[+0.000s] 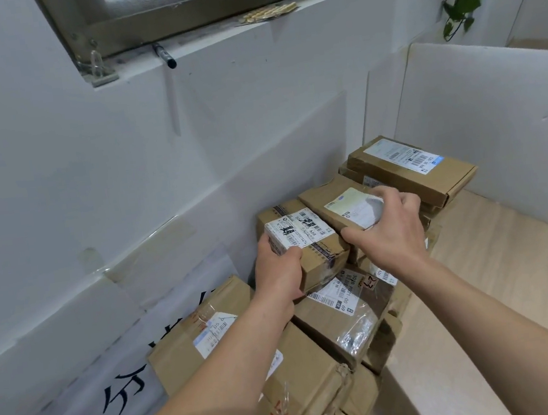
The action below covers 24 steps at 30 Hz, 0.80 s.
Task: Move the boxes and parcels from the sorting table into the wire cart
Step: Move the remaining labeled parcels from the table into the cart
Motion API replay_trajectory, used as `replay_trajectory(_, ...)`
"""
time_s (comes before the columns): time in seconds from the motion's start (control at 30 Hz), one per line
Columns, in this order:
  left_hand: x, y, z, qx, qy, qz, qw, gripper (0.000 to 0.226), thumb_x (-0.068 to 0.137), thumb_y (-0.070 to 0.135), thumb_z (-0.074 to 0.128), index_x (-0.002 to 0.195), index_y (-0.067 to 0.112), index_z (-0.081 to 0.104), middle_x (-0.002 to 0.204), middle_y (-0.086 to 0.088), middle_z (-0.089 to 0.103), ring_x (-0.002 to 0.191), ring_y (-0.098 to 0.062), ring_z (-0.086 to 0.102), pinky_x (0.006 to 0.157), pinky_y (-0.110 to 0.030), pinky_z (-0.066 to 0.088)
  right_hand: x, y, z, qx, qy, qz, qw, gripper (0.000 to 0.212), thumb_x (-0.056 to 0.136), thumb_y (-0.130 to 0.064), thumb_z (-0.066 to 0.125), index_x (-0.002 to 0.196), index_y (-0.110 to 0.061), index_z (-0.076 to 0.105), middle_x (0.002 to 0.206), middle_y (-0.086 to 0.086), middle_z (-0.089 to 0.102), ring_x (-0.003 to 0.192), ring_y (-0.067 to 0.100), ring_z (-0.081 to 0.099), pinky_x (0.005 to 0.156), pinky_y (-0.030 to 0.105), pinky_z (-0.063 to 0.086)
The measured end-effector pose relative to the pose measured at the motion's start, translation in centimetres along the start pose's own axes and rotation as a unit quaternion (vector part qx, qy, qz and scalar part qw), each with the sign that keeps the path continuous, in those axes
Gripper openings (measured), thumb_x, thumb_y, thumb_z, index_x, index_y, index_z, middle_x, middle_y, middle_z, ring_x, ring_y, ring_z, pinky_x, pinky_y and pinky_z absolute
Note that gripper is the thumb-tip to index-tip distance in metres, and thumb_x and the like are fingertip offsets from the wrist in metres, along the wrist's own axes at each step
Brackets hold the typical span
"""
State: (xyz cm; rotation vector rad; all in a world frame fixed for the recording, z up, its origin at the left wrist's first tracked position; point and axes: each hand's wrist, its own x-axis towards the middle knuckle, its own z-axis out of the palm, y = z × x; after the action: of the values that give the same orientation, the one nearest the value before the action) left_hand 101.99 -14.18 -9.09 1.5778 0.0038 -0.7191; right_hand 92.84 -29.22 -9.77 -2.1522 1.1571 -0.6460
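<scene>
I see both hands on the heap of cardboard parcels piled against the white wall on the pale wooden surface (501,269). My left hand (279,272) grips the small taped box (304,238) at its near left end, fingers curled under it and thumb across the white label. My right hand (390,224) holds the flat brown parcel (342,209) just to the right, fingers wrapped over its far edge and thumb at the near corner. Both parcels sit on top of the heap. Further right, a long flat carton (413,169) lies on a stack of others. Nearer me lie a larger box (344,316) wrapped in clear tape and a labelled box (196,341) on the left. A white partition (497,124) walls the surface on the right. I cannot see what any box contains. On the window ledge lies a black marker (165,56).
</scene>
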Motion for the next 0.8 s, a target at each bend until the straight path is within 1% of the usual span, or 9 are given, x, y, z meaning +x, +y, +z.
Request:
replay_trajectory(0.13,-1.1,-0.1,-0.9,0.024,-0.004,0.033,0.999,0.059,0.101,0.013,0.055,0.145,0.048,0.036,0.124,0.005,0.067,0.093,-0.019,0.074,0.071,-0.047,0.064,-2.5,0.0,-0.8,-0.001,0.01,-0.002,1.0,0.108,0.063,-0.055,0.081,0.154,-0.032,0.028,0.142,0.004,0.036,0.13,0.026,0.041,0.103,0.04,0.041)
replay_trajectory(0.3,-2.1,-0.6,-3.2,0.084,0.019,0.061,0.994,0.057,0.083,0.031,0.058,0.138,0.044,0.047,0.117,0.009,0.07,0.087,-0.018,0.076,0.081,-0.05,0.062,-7.2,0.2,-1.1,-0.039,-0.01,-0.008,0.999,0.102,0.064,-0.069,0.074,0.152,-0.037,0.033,0.135,0.003,0.051,0.125,0.026,0.042,0.101,0.039,0.04)
replay_trajectory(0.37,-2.6,-0.5,-3.9,0.113,0.021,0.064,0.991,0.054,0.087,0.029,0.056,0.139,0.04,0.048,0.118,0.008,0.07,0.091,-0.019,0.075,0.083,-0.049,0.061,-8.7,0.7,-0.9,-0.021,-0.015,-0.014,1.0,0.097,0.068,-0.07,0.073,0.151,-0.037,0.036,0.125,-0.002,0.05,0.123,0.023,0.043,0.1,0.038,0.04)
replay_trajectory(0.5,-3.8,-0.1,-4.7,0.154,0.002,0.075,0.985,0.046,0.096,0.024,0.054,0.141,0.035,0.048,0.119,0.007,0.069,0.096,-0.018,0.072,0.087,-0.045,0.061,-9.5,0.9,-1.1,0.143,-0.008,0.03,0.989,0.054,0.092,-0.052,0.063,0.139,-0.026,0.054,0.116,-0.012,0.049,0.114,0.013,0.046,0.092,0.034,0.036)
replay_trajectory(0.53,-4.0,0.0,-4.7,0.165,-0.003,0.075,0.984,0.044,0.097,0.023,0.053,0.139,0.034,0.049,0.119,0.006,0.069,0.095,-0.018,0.072,0.085,-0.044,0.061,-9.2,0.9,-1.1,0.194,-0.003,0.064,0.979,0.042,0.094,-0.053,0.057,0.124,-0.024,0.064,0.113,-0.013,0.058,0.11,0.014,0.052,0.09,0.036,0.04)
replay_trajectory(0.6,-4.5,0.2,-4.8,0.169,-0.015,0.07,0.983,0.04,0.099,0.02,0.051,0.137,0.035,0.049,0.118,0.005,0.069,0.093,-0.018,0.073,0.083,-0.044,0.062,-8.8,0.9,-1.3,0.28,0.0,0.137,0.95,0.043,0.091,-0.052,0.051,0.094,-0.015,0.072,0.096,-0.001,0.073,0.094,0.021,0.064,0.081,0.039,0.047)
replay_trajectory(0.63,-4.7,0.3,-4.8,0.166,-0.019,0.069,0.984,0.04,0.1,0.02,0.051,0.137,0.033,0.049,0.119,0.004,0.069,0.092,-0.018,0.073,0.082,-0.044,0.062,-8.4,0.8,-1.5,0.307,-0.006,0.172,0.936,0.041,0.093,-0.046,0.053,0.088,-0.01,0.073,0.09,0.005,0.074,0.085,0.022,0.064,0.074,0.037,0.047)
replay_trajectory(0.7,-5.1,0.3,-5.0,0.144,-0.027,0.067,0.987,0.041,0.101,0.019,0.05,0.14,0.031,0.05,0.118,0.003,0.071,0.09,-0.019,0.075,0.081,-0.045,0.063,-8.0,0.7,-1.9,0.35,-0.017,0.207,0.914,0.026,0.096,-0.028,0.058,0.089,-0.007,0.073,0.085,0.007,0.071,0.074,0.02,0.059,0.064,0.032,0.042)
replay_trajectory(0.8,-5.9,0.2,-5.6,0.103,-0.043,0.068,0.991,0.039,0.102,0.019,0.049,0.139,0.032,0.051,0.113,0.003,0.074,0.086,-0.019,0.077,0.079,-0.049,0.063,-7.9,0.5,-2.8,0.382,-0.025,0.195,0.903,0.012,0.095,-0.02,0.062,0.1,-0.011,0.068,0.098,0.008,0.07,0.081,0.021,0.064,0.063,0.032,0.046)
